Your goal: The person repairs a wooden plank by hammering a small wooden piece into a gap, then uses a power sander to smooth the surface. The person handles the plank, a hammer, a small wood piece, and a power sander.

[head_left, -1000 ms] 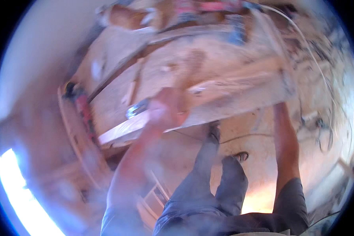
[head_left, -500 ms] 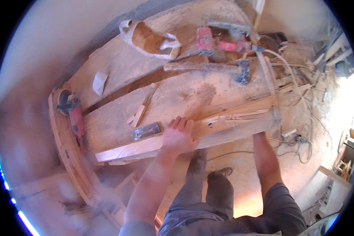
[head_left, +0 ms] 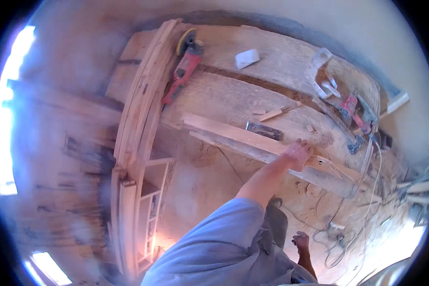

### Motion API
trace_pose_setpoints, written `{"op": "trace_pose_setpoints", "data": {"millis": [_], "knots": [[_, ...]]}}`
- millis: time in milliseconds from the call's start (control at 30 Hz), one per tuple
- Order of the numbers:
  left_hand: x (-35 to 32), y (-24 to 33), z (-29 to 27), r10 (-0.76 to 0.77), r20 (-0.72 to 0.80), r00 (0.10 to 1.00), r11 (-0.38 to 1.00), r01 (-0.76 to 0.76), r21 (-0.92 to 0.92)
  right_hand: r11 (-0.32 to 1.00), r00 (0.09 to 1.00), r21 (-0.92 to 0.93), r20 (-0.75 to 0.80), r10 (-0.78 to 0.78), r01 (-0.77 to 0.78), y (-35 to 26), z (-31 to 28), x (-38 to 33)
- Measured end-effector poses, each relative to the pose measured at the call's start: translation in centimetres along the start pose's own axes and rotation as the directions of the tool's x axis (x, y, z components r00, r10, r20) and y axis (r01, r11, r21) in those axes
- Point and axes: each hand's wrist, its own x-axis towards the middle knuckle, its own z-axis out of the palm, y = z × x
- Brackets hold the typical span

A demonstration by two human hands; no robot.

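My left hand (head_left: 298,155) grips a long pale wooden board (head_left: 233,133) along the near edge of the dusty workbench (head_left: 224,90). Its fingers bend over the board's top, towards the far side. Just left of those fingers lies a grey rectangular metal tool (head_left: 264,130), with a thin wood strip (head_left: 273,114) behind it. Apart from the bench, low on the right, my right hand (head_left: 301,240) hangs in the air with fingers parted and slightly bent, holding nothing.
Long timbers (head_left: 140,95) cross the bench's left end, beside a red grinder (head_left: 183,74) with a yellow-edged disc. Farther right are a white scrap (head_left: 247,58), a cut-open white container (head_left: 318,71), a red power tool (head_left: 350,107) and a hammer-like tool (head_left: 355,144). Cables (head_left: 338,248) trail across the floor.
The view has swung left, so the bench appears shifted and tilted. My left hand stays on the board. My right hand, earlier partly hidden at the board's near side, is now away from it.
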Motion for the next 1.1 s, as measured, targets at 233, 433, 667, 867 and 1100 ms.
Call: {"op": "trace_pose_setpoints", "data": {"millis": [233,433,667,867,1100], "knots": [[-8.7,-1.9,9.8,-0.177,-0.78,0.6,0.984,0.084,-0.159,0.946,0.947,-0.072,0.077,-0.311,0.316,-5.6,-4.1,2.8],[-26.9,-3.8,13.4,-0.736,-0.576,0.355,0.675,0.445,-0.588,0.881,0.88,-0.042,-0.04,-0.473,0.471,-8.7,-10.8,5.2],[-42.7,-9.4,25.4,-0.914,0.07,0.399,0.284,0.755,-0.591,0.576,0.876,-0.68,0.225,-0.426,0.454,-8.8,-5.3,-3.5],[-47.5,-18.9,24.4,-0.929,0.087,0.361,0.275,0.827,-0.491,0.563,0.891,-0.69,0.349,-0.291,0.454,-9.9,3.1,-3.7],[-56.2,-19.2,25.0,-0.962,-0.051,0.267,0.173,0.457,-0.872,0.71,0.82,-0.438,0.129,-0.557,0.551,-19.9,12.0,-8.5]]}}
